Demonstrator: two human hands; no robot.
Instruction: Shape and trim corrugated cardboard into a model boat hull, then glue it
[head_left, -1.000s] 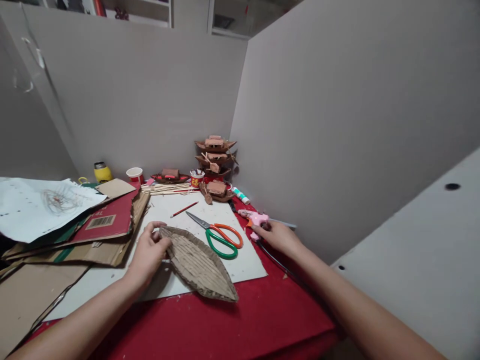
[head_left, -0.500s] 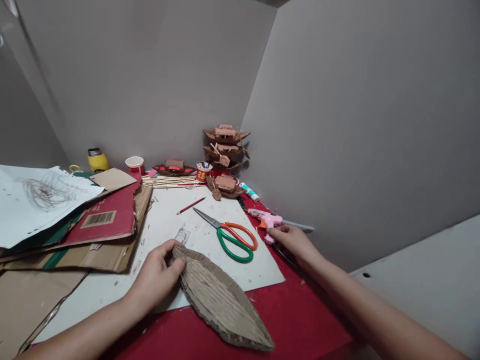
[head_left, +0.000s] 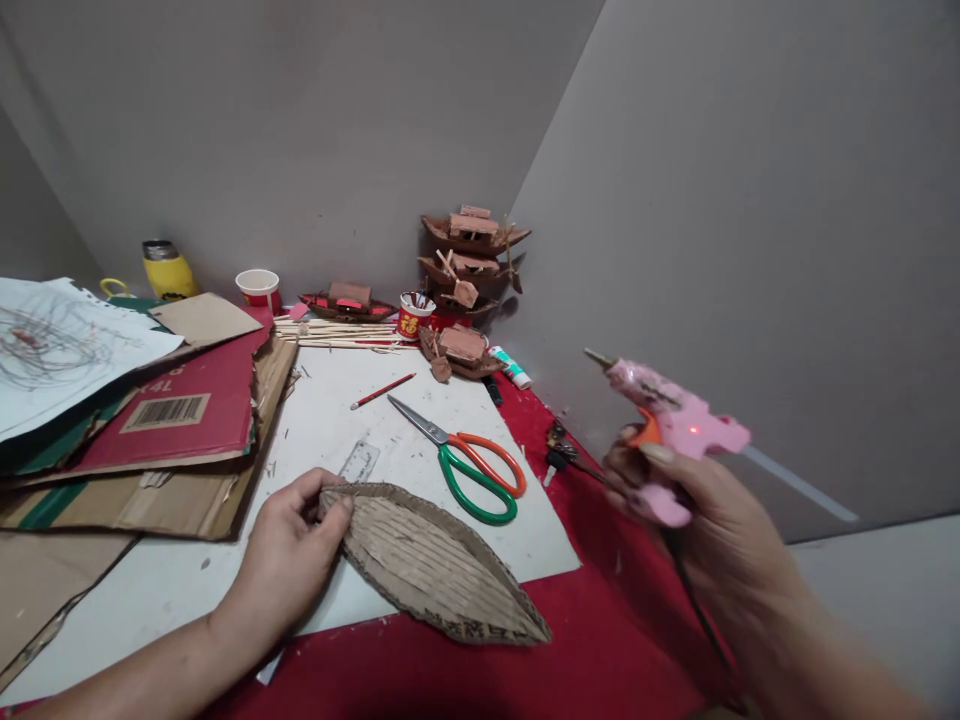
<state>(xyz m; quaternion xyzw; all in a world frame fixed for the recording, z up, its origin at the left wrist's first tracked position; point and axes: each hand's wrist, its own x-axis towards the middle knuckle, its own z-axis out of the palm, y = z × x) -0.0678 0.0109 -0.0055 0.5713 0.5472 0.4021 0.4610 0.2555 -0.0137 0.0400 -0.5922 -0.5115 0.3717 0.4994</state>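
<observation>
My left hand point(head_left: 296, 555) pinches one pointed end of a cardboard boat hull point(head_left: 439, 570), tilted so its ridged inside faces me. On the right, my right hand point(head_left: 697, 510) is wrapped round the grip of a pink hot glue gun point(head_left: 690, 415), held up off the table with its nozzle pointing left. A clear glue stick point(head_left: 802, 485) juts from its back, and a small red light glows on its side. Between the two hands, scissors point(head_left: 465, 465) with one orange and one green handle lie on the white sheet point(head_left: 322, 420).
Cardboard sheets point(head_left: 187, 410) are piled at the left. Finished model boats point(head_left: 472, 250) stand stacked in the back corner, near a red paper cup point(head_left: 415, 315), thin sticks point(head_left: 337, 333) and a glue tube point(head_left: 511, 367). A pencil point(head_left: 382, 391) and keys point(head_left: 556, 455) lie on the table.
My right hand has lifted the glue gun from the table's right edge, bringing it up and nearer to me. The hull in my left hand has tipped slightly. The view has shifted a little.
</observation>
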